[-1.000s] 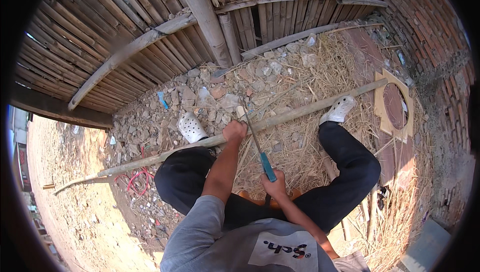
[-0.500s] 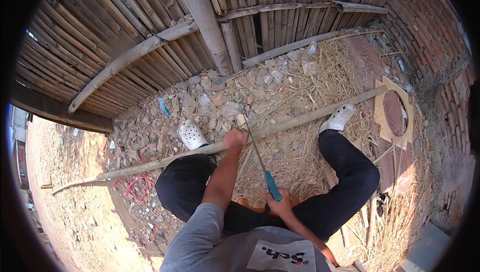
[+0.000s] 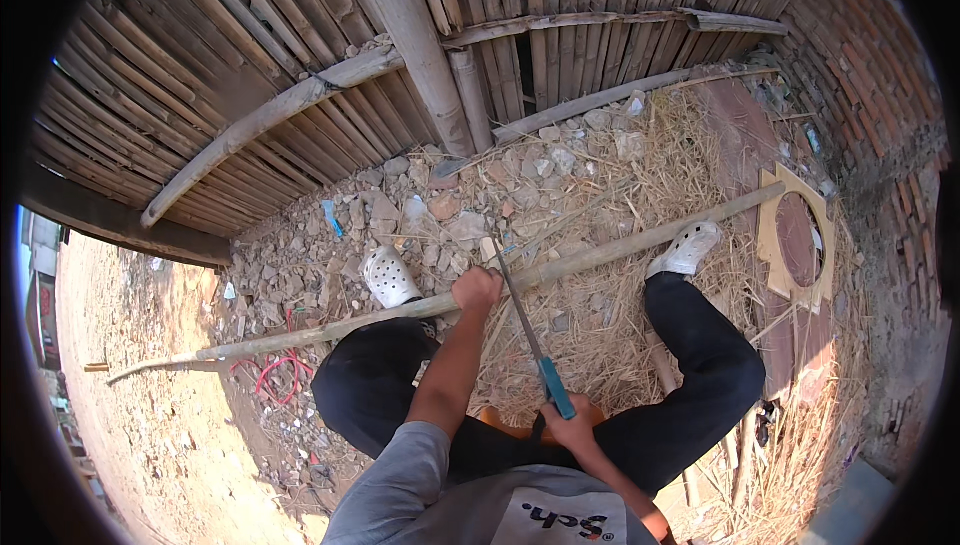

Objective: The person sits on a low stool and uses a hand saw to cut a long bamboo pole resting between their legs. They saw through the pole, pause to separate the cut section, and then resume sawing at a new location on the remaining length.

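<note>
A long bamboo pole [image 3: 620,243] lies slanted across in front of me, over my left leg and up to my right shoe. My left hand [image 3: 478,288] is closed round the pole near its middle. In my right hand [image 3: 570,425], close to my body, is the handle of a handsaw [image 3: 556,388] with a teal grip and a narrow dark blade. The blade crosses the pole just right of my left fist, its tip pointing away from me. How deep the blade sits in the pole is too small to tell.
Stone rubble [image 3: 410,210] and dry straw [image 3: 600,335] cover the ground. A slatted bamboo wall [image 3: 250,35] rises ahead, a brick wall [image 3: 860,75] on the right. A wooden frame with a round opening [image 3: 768,245] lies by the pole's right end. Red cord [image 3: 265,380] lies at left.
My right hand and the saw have drawn back a little toward my body. My left hand keeps its hold on the pole. The whole view has shifted slightly.
</note>
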A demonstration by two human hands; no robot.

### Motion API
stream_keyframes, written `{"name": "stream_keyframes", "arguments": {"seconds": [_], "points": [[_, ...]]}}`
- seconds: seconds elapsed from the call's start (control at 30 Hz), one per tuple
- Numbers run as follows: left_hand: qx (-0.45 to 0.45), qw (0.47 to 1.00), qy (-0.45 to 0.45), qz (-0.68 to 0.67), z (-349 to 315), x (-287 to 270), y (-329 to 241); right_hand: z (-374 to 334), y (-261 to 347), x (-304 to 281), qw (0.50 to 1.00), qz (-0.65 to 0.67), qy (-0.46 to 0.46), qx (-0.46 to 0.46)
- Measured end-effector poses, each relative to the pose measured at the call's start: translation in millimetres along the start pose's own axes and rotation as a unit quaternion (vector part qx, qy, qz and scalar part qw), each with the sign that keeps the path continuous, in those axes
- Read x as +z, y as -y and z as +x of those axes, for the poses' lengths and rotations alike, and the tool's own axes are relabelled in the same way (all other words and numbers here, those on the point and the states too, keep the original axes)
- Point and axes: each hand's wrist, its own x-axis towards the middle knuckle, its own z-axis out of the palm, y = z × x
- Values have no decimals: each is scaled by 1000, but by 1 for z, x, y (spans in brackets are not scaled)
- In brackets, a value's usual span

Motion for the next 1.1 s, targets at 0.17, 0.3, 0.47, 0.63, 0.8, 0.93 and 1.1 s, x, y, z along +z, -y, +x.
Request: {"name": "stream_keyframes", "arguments": {"seconds": [0.17,0.3,0.47,0.63,0.8,0.93,1.1], "points": [[-14,1000,10,8,-19,12,0,-71,21,-22,1000,-11,-2,-9],[-9,1000,23,7,-17,8,-2,52,6,31,1000,-16,-10,-22],[-11,1000,9,-7,-6,4,0,-14,15,18,996,-69,-11,-50],[-7,1000,-10,5,-13,10,2,-65,16,-11,998,-55,25,-17],[20,999,19,26,-6,14,4,18,-15,45,992,-88,-7,-87],[-5,1000,22,6,-6,7,-1,-5,5,13,1000,-8,10,-22],[-16,1000,4,-7,-10,10,-1,-68,29,-24,998,-42,25,-39]]}}
